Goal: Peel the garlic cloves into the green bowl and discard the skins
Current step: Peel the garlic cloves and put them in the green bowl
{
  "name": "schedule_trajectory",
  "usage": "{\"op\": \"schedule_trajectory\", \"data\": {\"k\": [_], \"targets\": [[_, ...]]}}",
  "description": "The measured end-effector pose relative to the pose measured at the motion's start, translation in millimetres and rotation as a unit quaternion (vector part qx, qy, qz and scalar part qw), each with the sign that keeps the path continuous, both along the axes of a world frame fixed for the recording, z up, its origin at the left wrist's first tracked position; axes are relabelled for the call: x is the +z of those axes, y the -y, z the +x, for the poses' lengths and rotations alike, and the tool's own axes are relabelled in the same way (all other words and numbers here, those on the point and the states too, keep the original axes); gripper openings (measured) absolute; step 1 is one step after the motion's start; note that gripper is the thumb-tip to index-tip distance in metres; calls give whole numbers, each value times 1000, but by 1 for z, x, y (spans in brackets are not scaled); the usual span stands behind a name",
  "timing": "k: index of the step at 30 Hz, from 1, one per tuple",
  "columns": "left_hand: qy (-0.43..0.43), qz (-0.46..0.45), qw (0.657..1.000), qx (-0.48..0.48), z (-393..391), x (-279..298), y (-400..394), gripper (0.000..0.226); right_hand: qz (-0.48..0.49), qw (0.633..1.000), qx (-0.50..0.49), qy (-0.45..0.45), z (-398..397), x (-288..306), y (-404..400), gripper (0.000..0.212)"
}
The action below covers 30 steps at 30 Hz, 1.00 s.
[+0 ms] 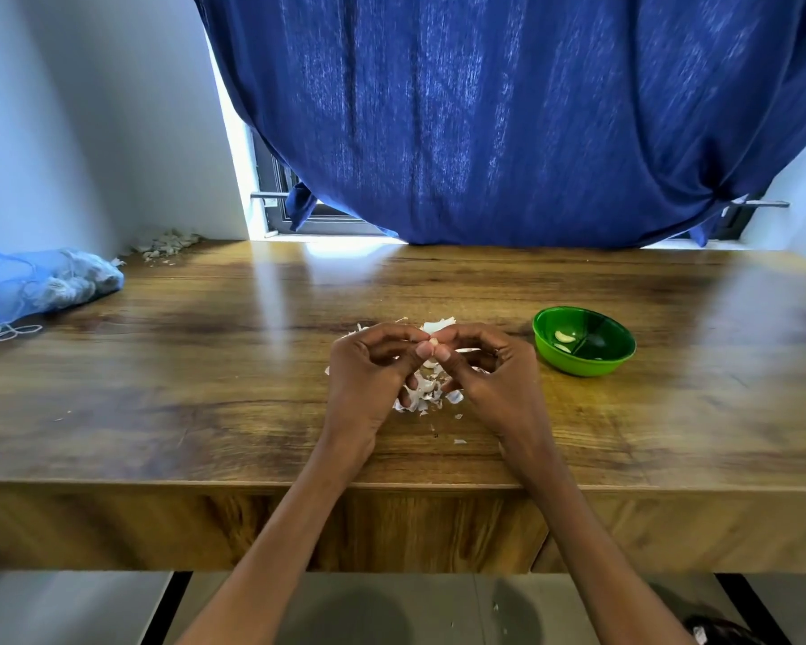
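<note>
My left hand (pixel 368 370) and my right hand (pixel 489 370) meet over the middle of the wooden table (pixel 205 388). Between their thumbs and fingertips they pinch a small pale garlic clove (pixel 433 342). Under and between the hands lies a heap of white garlic skins (pixel 422 393); more garlic pieces (pixel 438 324) show just behind the fingers. The green bowl (pixel 617 351) stands to the right of my right hand and holds two or three peeled cloves (pixel 564 337).
A blue mesh bag (pixel 43 281) with garlic bulbs lies at the table's far left. A second pile of skins (pixel 166 244) sits in the back left corner by the wall. A blue curtain (pixel 508 118) hangs behind the table. The table's front edge runs below my wrists.
</note>
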<state>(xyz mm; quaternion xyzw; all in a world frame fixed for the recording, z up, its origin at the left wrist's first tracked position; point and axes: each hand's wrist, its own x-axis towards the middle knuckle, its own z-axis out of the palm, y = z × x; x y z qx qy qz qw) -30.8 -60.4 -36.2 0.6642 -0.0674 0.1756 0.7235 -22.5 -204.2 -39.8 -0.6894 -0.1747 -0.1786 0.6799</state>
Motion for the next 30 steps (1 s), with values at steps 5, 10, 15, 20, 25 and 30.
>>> {"op": "schedule_trajectory", "data": {"k": [5, 10, 15, 20, 25, 30], "targets": [[-26, 3, 999, -30, 2, -2, 0, 9, -8, 1000, 18, -5, 0, 0, 0, 9], [-49, 10, 998, -43, 5, -5, -2, 7, -36, 999, 21, 0, 2, -2, -1, 11], [-68, 7, 996, -64, 8, -8, -3, 9, -30, 999, 33, -10, 1, -2, 1, 10], [-63, 10, 997, -42, 8, -9, 0, 3, -35, 999, 23, -15, 2, -1, -1, 10], [-58, 5, 998, -23, 7, -8, 2, 8, -48, 998, -24, 13, 2, -2, -2, 16], [-30, 62, 998, -7, 8, -9, 3, 6, -40, 997, -62, 7, 3, -3, -1, 13]]}}
